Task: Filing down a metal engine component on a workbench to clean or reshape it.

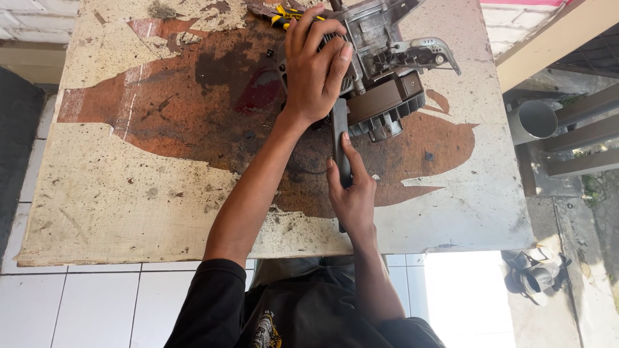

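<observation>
A small grey engine (380, 77) with metal fins and a silver bracket lies on a worn wooden table (129, 193) near its far edge. My left hand (316, 67) rests palm down on top of the engine, fingers spread over its housing. My right hand (351, 193) grips a dark tool handle (340, 138) whose far end meets the engine's underside just below my left hand. The tool's tip is hidden by the engine.
Pliers with yellow-and-black handles (284, 14) lie at the table's far edge behind my left hand. A small dark nut (429, 156) sits right of the tool. A grey pipe (535, 119) and wooden beams lie on the ground at right; white tiles below.
</observation>
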